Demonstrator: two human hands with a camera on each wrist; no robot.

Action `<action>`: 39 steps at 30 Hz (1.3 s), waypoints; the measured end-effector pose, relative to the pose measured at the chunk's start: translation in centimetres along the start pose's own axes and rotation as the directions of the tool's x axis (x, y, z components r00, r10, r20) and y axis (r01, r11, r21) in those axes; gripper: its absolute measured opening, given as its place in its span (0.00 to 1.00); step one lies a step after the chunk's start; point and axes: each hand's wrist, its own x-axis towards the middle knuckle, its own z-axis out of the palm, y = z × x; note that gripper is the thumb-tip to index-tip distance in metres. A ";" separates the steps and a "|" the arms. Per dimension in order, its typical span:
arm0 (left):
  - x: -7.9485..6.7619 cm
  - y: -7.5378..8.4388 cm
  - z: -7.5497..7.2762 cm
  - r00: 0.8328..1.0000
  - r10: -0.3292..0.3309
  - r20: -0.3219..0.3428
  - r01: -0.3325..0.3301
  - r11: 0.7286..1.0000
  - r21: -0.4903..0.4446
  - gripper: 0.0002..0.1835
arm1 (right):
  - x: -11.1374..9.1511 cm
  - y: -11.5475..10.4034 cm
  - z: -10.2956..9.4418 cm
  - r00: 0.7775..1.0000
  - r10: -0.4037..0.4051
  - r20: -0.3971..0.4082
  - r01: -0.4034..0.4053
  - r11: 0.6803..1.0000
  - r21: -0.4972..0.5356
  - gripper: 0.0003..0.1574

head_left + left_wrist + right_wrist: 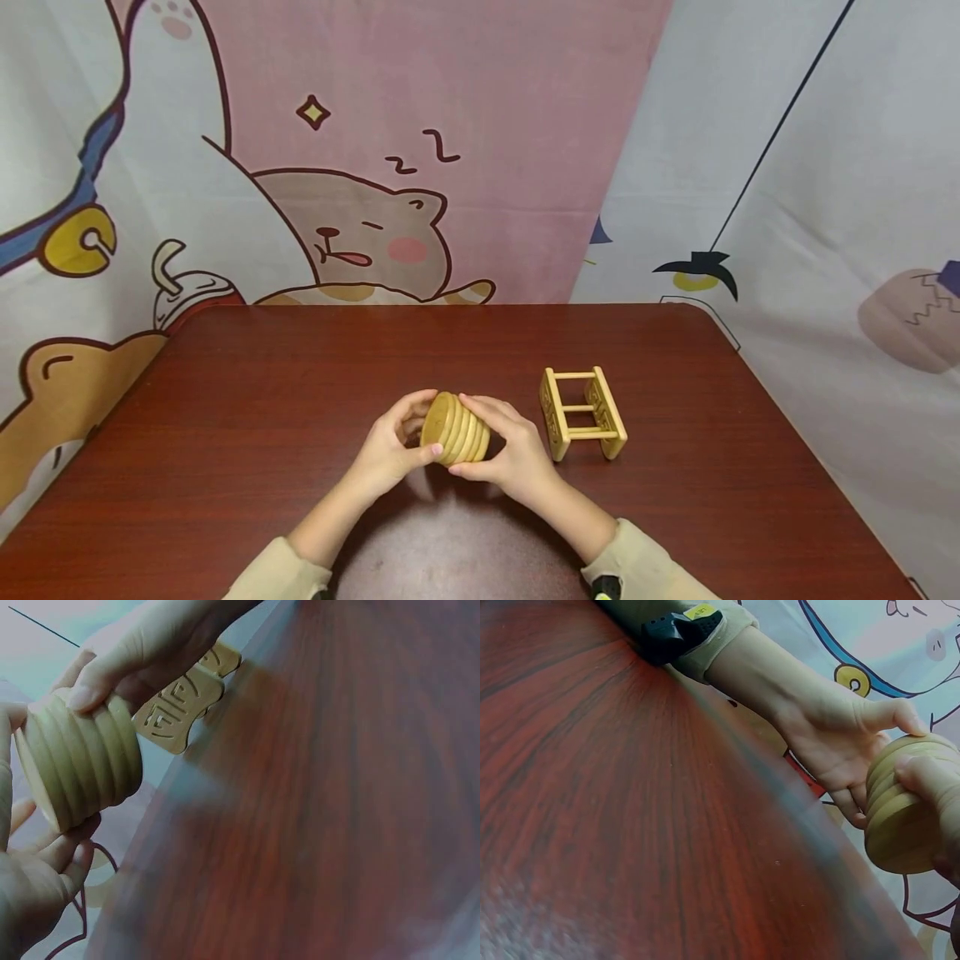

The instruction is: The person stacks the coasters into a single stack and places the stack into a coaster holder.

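A stack of several round, pale wooden coasters point(459, 432) is held between both hands above the table, its flat faces turned sideways and tilted. My left hand point(386, 454) grips the left end, thumb on the near edge and fingers behind. On the other end my right hand point(517, 450) pinches the stack between thumb and fingers. The left wrist view shows the rims of the coasters point(79, 761) pressed together, with the right thumb across them. To the right of the hands stands a wooden coaster rack point(555, 417), with carved side panels joined by thin rods; neither hand touches it.
The dark red-brown wooden table point(262, 383) has a glossy patch near its front. Behind and beside it hangs a printed cloth point(525, 125) with cartoon animals. A dark device point(679, 636) sits on the left sleeve.
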 end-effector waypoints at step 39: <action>-0.6 0.1 1.5 0.980 -0.088 0.177 0.146 0.926 -0.349 0.39 | 1.2 -1.7 -1.8 0.983 -0.055 0.177 0.088 0.979 -0.184 0.49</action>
